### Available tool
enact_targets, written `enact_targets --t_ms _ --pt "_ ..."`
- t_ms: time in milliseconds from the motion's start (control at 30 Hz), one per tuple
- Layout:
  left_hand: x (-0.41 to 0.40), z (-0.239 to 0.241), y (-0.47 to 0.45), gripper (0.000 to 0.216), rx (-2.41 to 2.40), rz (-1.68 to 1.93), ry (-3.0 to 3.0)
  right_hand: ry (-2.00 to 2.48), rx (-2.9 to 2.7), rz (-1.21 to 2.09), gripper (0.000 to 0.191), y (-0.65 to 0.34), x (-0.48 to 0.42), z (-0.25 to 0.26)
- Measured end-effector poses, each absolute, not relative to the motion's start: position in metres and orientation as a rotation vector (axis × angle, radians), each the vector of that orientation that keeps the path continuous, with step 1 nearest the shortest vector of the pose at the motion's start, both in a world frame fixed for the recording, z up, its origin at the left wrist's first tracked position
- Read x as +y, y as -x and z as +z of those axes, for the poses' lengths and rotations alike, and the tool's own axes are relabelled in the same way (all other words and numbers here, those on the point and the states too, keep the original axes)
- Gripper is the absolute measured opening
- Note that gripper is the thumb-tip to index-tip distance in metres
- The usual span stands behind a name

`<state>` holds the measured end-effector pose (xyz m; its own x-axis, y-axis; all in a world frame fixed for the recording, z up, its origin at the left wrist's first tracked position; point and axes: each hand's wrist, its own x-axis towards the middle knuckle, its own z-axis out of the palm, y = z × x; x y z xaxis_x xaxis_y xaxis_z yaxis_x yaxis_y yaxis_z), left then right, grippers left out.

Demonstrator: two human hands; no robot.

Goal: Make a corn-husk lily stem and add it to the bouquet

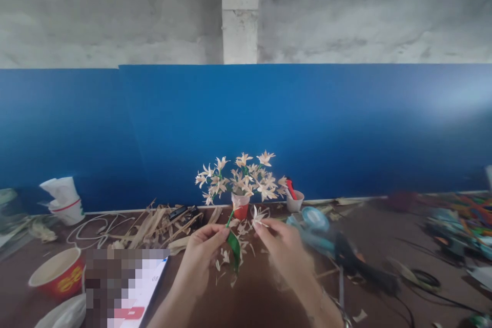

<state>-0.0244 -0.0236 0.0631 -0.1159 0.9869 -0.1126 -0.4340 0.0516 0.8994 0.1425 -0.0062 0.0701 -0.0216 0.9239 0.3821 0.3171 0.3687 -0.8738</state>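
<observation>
My left hand (203, 251) is closed in a pinch on a green stem with a green leaf (233, 246) hanging from it. My right hand (282, 243) pinches a small pale paper flower (258, 215) at the top of that stem. Both hands hover over the brown table (246, 292). Just behind them stands a red and white cup (240, 205) filled with several finished pale flowers (240, 177). Pale petal scraps (230, 261) lie under my hands.
A glue gun (338, 246) with a black cord lies right of my hands, a small cup with a red tool (294, 199) behind it. Dried husk strips (157, 225) lie at left, with a red paper bowl (57, 272), stacked cups (65, 200) and a tablet (130, 287). A blue wall panel (269, 128) backs the table.
</observation>
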Motion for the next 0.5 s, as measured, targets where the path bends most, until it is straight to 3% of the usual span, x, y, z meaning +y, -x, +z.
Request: enact_targets --t_ms 267,500 --pt "-0.022 0.059 0.031 0.031 1.024 1.395 -0.806 1.235 -1.605 0.601 0.029 -0.152 0.007 0.062" --pt "-0.022 0.062 0.034 0.031 1.046 1.417 -0.839 1.397 -1.97 0.501 0.028 -0.177 0.035 0.049"
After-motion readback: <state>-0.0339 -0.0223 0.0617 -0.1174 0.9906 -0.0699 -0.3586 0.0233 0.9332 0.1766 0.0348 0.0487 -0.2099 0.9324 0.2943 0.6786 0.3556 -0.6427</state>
